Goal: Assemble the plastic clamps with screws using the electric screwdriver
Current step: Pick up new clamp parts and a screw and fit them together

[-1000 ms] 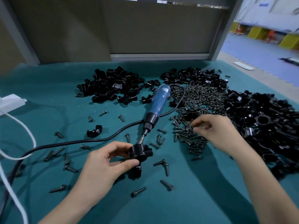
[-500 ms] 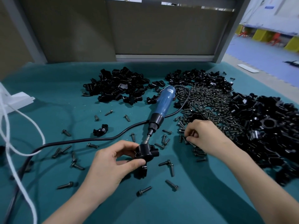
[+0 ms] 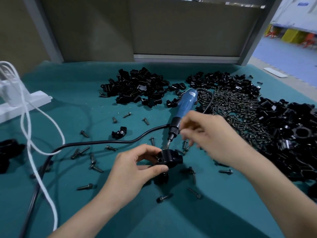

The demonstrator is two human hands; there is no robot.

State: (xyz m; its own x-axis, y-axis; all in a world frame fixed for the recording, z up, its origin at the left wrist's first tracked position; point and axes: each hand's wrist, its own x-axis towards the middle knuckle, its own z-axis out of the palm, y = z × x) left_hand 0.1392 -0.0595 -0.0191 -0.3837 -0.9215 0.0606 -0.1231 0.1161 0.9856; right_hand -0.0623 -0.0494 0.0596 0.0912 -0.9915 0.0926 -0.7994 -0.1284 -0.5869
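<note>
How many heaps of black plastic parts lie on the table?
3. The left heap lies left of the screwdriver, the back heap behind the screws, the right heap at the right edge. More may lie out of view.

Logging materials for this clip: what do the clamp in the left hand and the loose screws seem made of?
Clamp: likely black moulded plastic, smooth, with a soft sheen on its edges. Screws: probably dark metal, with dull glints across the pile.
</note>
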